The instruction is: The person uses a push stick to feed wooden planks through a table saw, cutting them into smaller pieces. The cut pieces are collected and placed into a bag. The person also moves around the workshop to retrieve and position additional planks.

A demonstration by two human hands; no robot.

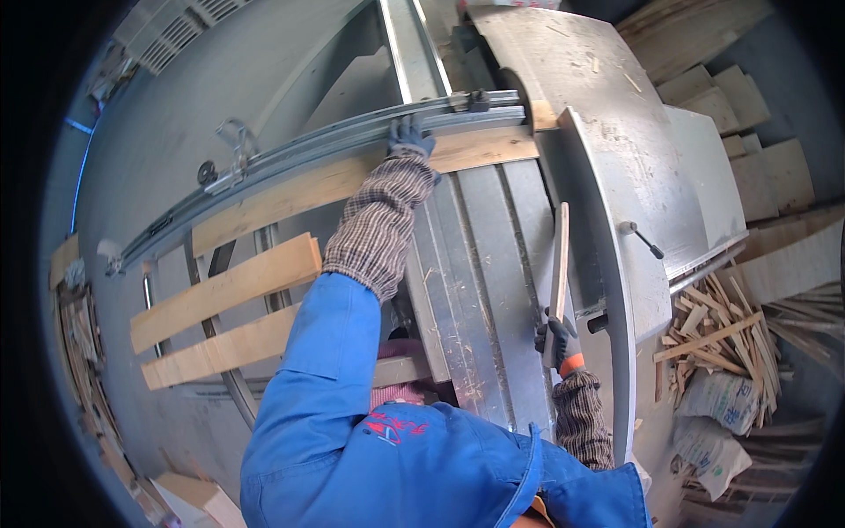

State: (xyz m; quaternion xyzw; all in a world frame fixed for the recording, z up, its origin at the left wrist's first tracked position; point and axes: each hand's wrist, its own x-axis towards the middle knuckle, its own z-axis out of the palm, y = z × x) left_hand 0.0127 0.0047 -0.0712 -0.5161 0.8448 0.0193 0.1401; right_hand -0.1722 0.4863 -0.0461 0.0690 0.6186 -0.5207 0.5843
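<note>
A long wooden board [488, 149] lies across the sliding table saw's grooved metal table [480, 264], along the metal fence [334, 132]. My left hand [409, 141], in a dark grey glove, is closed over the board at the fence, fingers on the far edge and thumb on the near side. Lower right, my gloved right hand [558, 341] grips the near end of a narrow wooden stick [561, 255], which points away from me. A short wood piece [544, 115] sits past the board's right end, by a dark, curved blade-like edge [513, 84].
Two more boards [224, 295] rest on the frame at left. A curved metal rip fence [598, 220] stands right of my right hand, with a black-knobbed lever [642, 239] beyond it. Wood offcuts [713, 339] and white sacks [717, 405] lie at the right.
</note>
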